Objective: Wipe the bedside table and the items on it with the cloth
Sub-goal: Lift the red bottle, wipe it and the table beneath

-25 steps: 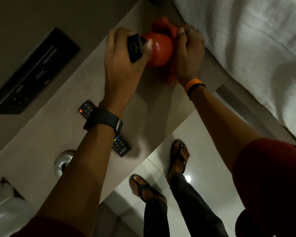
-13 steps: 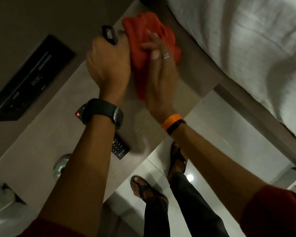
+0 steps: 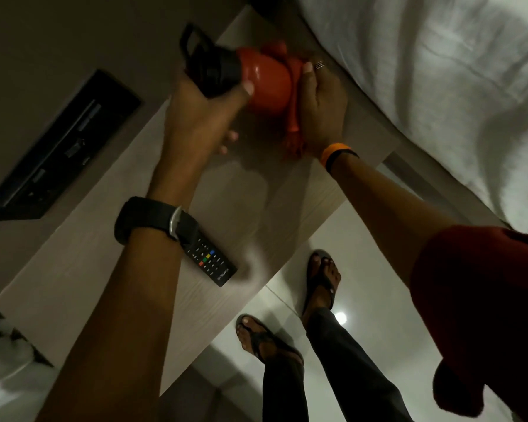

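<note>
A red bottle (image 3: pixel 267 86) with a black cap (image 3: pixel 214 71) and loop handle is tilted above the far end of the pale wooden bedside table (image 3: pixel 83 269). My left hand (image 3: pixel 201 117) grips its black cap. My right hand (image 3: pixel 320 108) presses the red cloth (image 3: pixel 293 117) against the bottle's right side; the cloth's end hangs down to the tabletop. A black remote (image 3: pixel 211 263) lies on the table near its front edge, partly under my left wrist.
White bedding (image 3: pixel 439 86) runs along the right side of the table. A black switch panel (image 3: pixel 64 147) is set in the wall at left. My sandalled feet (image 3: pixel 320 281) stand on the glossy tiled floor below the table edge.
Half a second ago the cloth covered the bottle from above under my right hand. Now the cloth has slid down to the bottle's right side, and the red body and black cap show.
</note>
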`<state>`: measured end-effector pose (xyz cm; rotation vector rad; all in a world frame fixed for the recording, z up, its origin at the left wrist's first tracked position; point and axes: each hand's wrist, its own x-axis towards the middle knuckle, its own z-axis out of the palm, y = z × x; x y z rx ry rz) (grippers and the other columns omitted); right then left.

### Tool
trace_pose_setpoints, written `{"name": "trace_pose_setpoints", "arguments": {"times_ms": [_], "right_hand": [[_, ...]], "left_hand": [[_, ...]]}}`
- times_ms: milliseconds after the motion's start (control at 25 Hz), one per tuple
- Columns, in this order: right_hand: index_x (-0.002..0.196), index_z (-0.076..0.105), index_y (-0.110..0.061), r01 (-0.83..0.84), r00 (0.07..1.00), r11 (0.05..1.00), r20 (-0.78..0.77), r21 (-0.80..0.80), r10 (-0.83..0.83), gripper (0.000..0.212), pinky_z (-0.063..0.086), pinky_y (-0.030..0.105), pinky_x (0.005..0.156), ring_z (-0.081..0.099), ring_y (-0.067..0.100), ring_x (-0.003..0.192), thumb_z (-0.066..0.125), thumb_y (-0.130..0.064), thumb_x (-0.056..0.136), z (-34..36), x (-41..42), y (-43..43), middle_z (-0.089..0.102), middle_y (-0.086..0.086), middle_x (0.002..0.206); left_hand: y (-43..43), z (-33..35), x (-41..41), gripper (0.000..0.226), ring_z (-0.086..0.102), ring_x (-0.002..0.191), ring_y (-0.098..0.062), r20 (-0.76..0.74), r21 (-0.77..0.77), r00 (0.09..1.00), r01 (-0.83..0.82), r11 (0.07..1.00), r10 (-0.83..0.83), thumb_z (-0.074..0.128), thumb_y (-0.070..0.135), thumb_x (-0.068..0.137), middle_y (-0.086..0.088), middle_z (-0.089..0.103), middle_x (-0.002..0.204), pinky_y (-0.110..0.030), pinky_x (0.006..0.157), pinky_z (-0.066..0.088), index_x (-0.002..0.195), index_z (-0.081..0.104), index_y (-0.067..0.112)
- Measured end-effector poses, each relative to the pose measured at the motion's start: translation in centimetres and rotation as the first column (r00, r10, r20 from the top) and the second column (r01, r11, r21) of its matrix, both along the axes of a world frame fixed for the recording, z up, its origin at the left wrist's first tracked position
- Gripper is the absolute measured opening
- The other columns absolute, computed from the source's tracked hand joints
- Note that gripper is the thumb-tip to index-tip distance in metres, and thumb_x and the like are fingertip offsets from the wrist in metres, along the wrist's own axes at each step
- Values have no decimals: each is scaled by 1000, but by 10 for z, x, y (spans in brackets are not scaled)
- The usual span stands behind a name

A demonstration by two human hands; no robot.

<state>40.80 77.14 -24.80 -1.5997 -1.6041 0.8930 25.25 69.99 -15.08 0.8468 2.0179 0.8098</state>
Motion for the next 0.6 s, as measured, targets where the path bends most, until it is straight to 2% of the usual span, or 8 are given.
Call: {"name": "trace_pose_setpoints", "arguments": {"times_ms": [80, 120, 200, 280, 360, 400, 480, 600], "right_hand": [[106, 66, -7, -18, 1000, 987, 2, -159, 19, 43, 46, 34, 83, 63, 27, 97, 33, -33, 98, -3, 4, 14, 70, 15, 105], [109, 65, -7, -63, 994, 986, 74, -152, 75, 40, 45, 34, 84, 63, 28, 100, 35, -30, 97, -7, 4, 14, 69, 16, 109], [112, 64, -8, -183, 955, 982, 228, -44, 188, 36, 45, 37, 91, 61, 31, 104, 39, -28, 96, -16, 2, 7, 67, 16, 114], [111, 63, -6, -234, 931, 970, 303, 61, 205, 34, 45, 43, 99, 58, 33, 105, 41, -26, 95, -26, 0, 1, 65, 17, 113], [108, 63, -4, -257, 920, 958, 338, 130, 201, 30, 43, 47, 102, 57, 35, 103, 43, -22, 95, -31, 2, 2, 64, 19, 110], [108, 62, -3, -267, 917, 954, 339, 135, 209, 27, 42, 48, 104, 56, 35, 102, 44, -18, 95, -31, 4, 3, 63, 20, 110], [110, 62, -1, -289, 914, 949, 332, 126, 235, 26, 40, 49, 107, 56, 34, 105, 46, -14, 96, -32, 6, 3, 63, 20, 112], [104, 62, 2, -245, 948, 963, 238, 113, 213, 24, 41, 48, 106, 58, 35, 105, 44, -12, 96, -29, 5, 4, 65, 23, 109]], "left_hand": [[-2, -6, 16, 57, 70, 98, -13, 7, 104, 996, 89, 991, -91, 65, 39, 96, 3, 53, 140, -12, 52, 51, 144, 41, 19], [-1, -9, 24, 69, 62, 118, -17, 31, 156, 995, 90, 984, -96, 66, 40, 95, -2, 45, 152, -15, 69, 56, 150, 33, 17], [12, -16, 32, 105, 37, 146, -19, 95, 218, 993, 43, 975, -65, 78, 44, 85, -9, 21, 167, -21, 105, 45, 160, 11, 15], [39, -31, 24, 121, 26, 151, -17, -15, 174, 986, 165, 971, -165, 85, 50, 75, -10, 17, 168, -24, 119, 32, 161, 6, 17], [63, -47, 10, 118, 28, 150, -24, -325, -79, 878, 345, 935, -351, 77, 67, 73, -9, 27, 165, -40, 124, 26, 160, 13, 21], [69, -56, 6, 117, 31, 149, -31, -369, -185, 843, 345, 920, -391, 74, 71, 73, -11, 31, 163, -50, 123, 26, 160, 13, 22], [74, -72, 4, 114, 39, 144, -36, -291, -205, 895, 287, 936, -339, 74, 67, 76, -12, 39, 158, -58, 119, 32, 160, 13, 20], [70, -84, 7, 103, 52, 132, -31, -82, -65, 983, 157, 985, -162, 78, 59, 73, -8, 51, 147, -55, 112, 44, 154, 25, 22]]}}
